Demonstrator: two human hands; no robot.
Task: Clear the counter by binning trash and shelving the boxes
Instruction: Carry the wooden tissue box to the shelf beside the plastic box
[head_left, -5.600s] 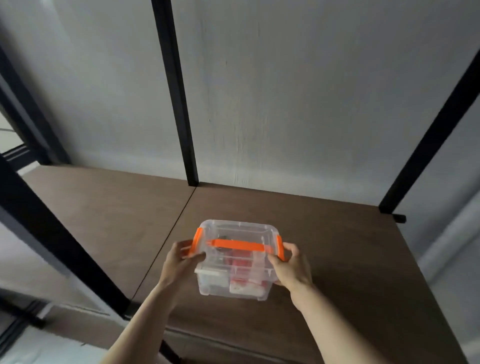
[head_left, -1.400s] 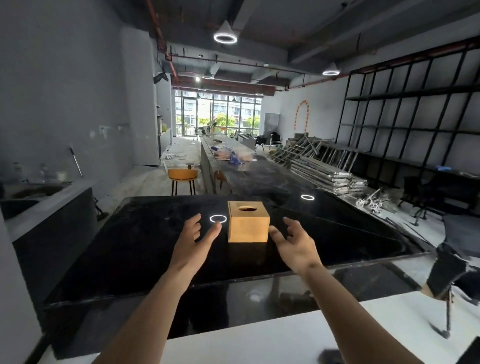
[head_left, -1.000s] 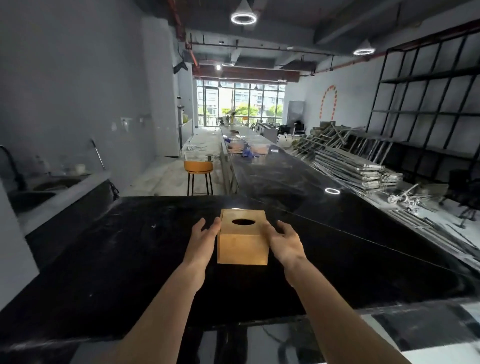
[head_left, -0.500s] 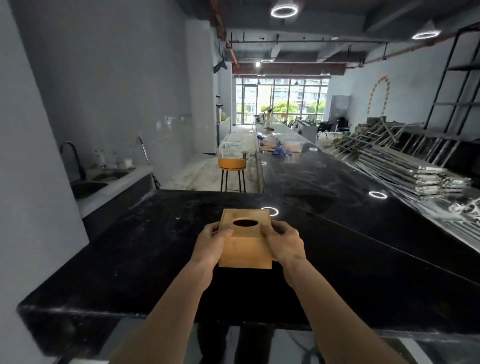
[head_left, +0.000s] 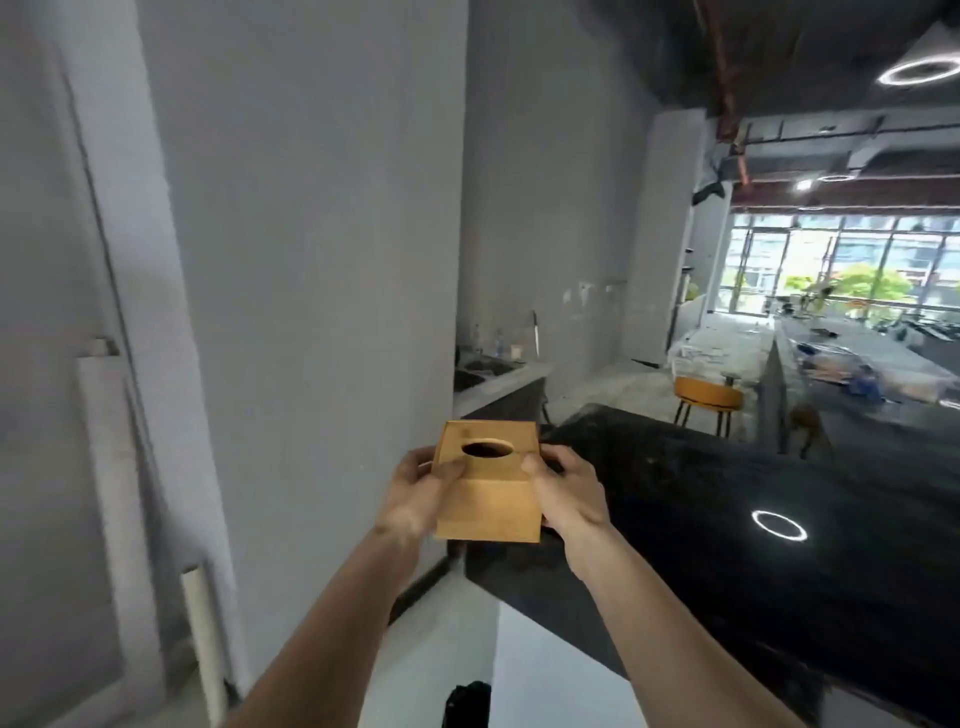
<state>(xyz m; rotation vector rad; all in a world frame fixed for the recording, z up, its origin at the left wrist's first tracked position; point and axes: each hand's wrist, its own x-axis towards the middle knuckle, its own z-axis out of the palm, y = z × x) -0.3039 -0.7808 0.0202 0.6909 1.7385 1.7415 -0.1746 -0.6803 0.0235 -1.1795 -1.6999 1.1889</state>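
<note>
Though nothing showed its weight, the box (head_left: 487, 480) looked like stiff, smooth wood, probably light and hollow given the oval hole in its top, and best taken by its two flat side walls. On its left side the left hand (head_left: 418, 493) was closed against the wall, thumb over the top edge. The box hung between both hands, clear of the black counter (head_left: 727, 525) that lay to its right. The right hand (head_left: 567, 493) clasped the opposite wall, thumb likewise on top.
</note>
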